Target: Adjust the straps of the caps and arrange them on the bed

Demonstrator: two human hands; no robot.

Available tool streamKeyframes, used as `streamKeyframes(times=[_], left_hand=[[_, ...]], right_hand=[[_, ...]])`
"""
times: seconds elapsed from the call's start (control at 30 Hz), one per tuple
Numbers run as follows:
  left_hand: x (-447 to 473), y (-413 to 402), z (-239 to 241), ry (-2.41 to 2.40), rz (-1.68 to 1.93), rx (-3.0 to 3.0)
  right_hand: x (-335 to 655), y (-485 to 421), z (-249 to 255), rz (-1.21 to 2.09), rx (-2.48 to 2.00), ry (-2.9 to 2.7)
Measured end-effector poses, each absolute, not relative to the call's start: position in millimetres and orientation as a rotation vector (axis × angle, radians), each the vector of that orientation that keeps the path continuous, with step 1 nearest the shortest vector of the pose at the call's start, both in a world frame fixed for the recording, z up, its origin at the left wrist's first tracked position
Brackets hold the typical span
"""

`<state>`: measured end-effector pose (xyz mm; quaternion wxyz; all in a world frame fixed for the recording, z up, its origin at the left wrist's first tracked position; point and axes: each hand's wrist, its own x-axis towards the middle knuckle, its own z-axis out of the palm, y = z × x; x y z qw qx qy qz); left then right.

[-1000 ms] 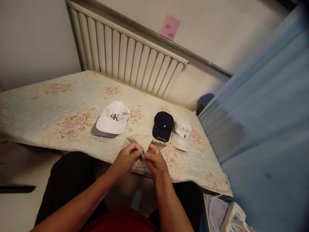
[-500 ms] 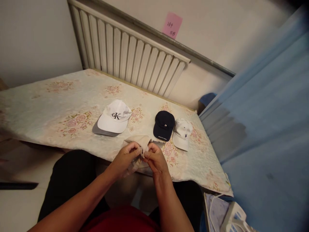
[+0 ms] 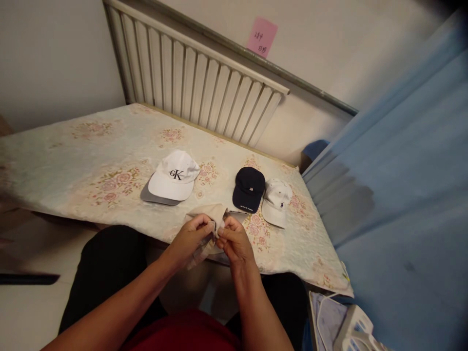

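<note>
A beige cap [image 3: 209, 210] is held in both hands above the near edge of the bed, its strap hanging down below. My left hand [image 3: 188, 240] pinches its edge on the left, and my right hand [image 3: 237, 241] pinches it on the right, fingertips nearly meeting. The exact spot between the fingers is partly hidden. Just beyond the right hand lies a navy cap [image 3: 249, 183], with a white cap bearing a small dark emblem [image 3: 278, 195] beside it. To the left, a white cap with black letters [image 3: 177, 165] rests over a grey brim [image 3: 157, 197].
The caps lie on a flower-patterned bed cover [image 3: 109, 161]. Behind it are a radiator [image 3: 197, 83] and a pink note [image 3: 263, 36] on the wall. A blue curtain [image 3: 405, 195] hangs at the right. A white plastic object [image 3: 356, 326] stands at lower right.
Both hands keep nearly the same pinch on the beige cap. Its hanging strap has shifted slightly. The other caps stay where they were.
</note>
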<state>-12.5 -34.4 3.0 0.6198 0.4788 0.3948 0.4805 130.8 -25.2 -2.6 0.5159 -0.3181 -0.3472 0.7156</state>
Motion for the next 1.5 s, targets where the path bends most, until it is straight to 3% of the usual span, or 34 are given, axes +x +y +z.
streamKeyframes(times=[0.4, 1.1, 1.5], left_hand=[[-11, -37, 7, 0.899, 1.074, 1.044], [-12, -37, 0, 0.7, 1.137, 0.729], [-5, -41, 3, 1.066, 1.099, 0.931]], right_hand=[[128, -26, -5, 1.893, -0.736, -0.789], [119, -23, -14, 1.67, -0.621, -0.744], [116, -26, -18, 1.604, -0.629, -0.726]])
